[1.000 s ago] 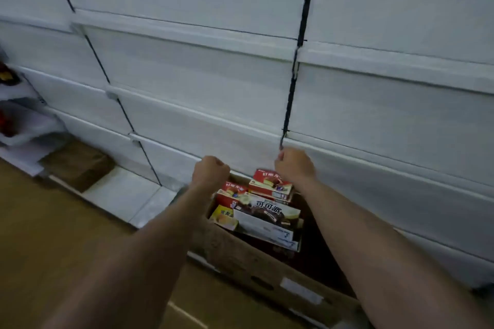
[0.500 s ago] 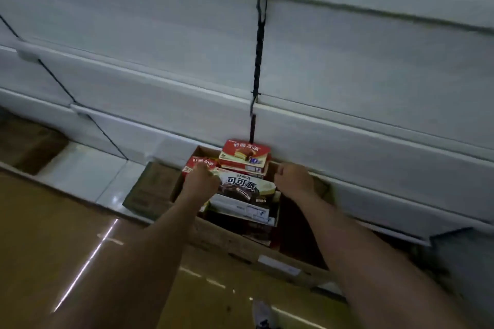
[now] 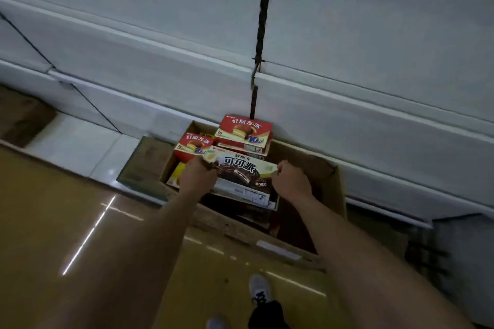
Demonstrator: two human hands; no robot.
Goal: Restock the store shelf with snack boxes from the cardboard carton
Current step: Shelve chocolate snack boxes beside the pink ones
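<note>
An open cardboard carton [image 3: 327, 184] stands on the floor against the base of the white shelving. Inside it lie a long brown-and-cream cocoa pie box [image 3: 242, 171], two red pie boxes [image 3: 244, 131] [image 3: 193, 143] behind it and a yellow pack at the left. My left hand [image 3: 196, 175] grips the cocoa pie box at its left end. My right hand [image 3: 290, 180] grips the same box at its right end. Both forearms reach down into the carton.
White shelf boards [image 3: 374, 104] rise in tiers above the carton, split by a dark upright slot [image 3: 260, 35]. The carton's left flap [image 3: 141, 165] lies open. A brown box [image 3: 21, 117] sits at the far left. My shoes [image 3: 259, 288] stand on the glossy yellow floor.
The view has tilted down and closed in on the carton. Both hands have dropped from above the boxes and taken hold of the cocoa pie box's two ends.
</note>
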